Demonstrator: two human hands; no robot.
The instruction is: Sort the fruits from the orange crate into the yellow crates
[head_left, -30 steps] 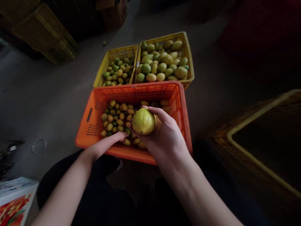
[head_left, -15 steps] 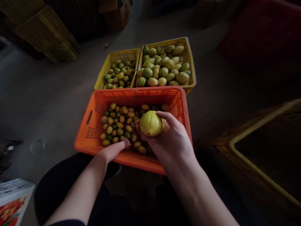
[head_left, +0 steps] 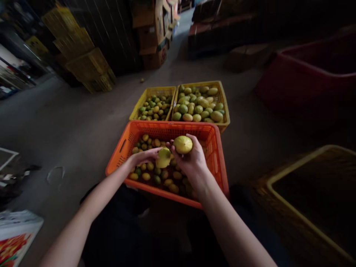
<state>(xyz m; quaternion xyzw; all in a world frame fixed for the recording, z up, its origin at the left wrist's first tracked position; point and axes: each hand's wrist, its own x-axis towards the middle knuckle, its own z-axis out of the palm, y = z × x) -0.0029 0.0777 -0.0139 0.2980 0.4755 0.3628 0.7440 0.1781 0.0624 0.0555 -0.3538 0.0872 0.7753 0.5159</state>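
Observation:
Over the orange crate [head_left: 122,159], my right hand [head_left: 195,158] is closed around a rounded yellow-green fruit [head_left: 183,144] with faint ridges. Just left of it and a little lower, my left hand [head_left: 146,155] grips another yellow-green fruit [head_left: 163,158] with a dark patch on its right side. The two fruits are close together but look apart. Beneath both hands, many smaller yellow and green fruits [head_left: 146,176] lie on the bottom of the crate. My hands and forearms hide part of them.
Behind the orange crate stand a smaller-looking yellow crate [head_left: 136,107] and a wider yellow crate [head_left: 226,111], both holding fruit. An open yellowish container [head_left: 271,181] is at right, a red bin [head_left: 278,81] beyond. Stacked yellow crates [head_left: 86,63] and cardboard boxes [head_left: 151,44] stand behind.
My left hand has come up from the orange crate with a yellow-green fruit in it. The right hand's fruit has turned. The view has tilted up, showing more of the background.

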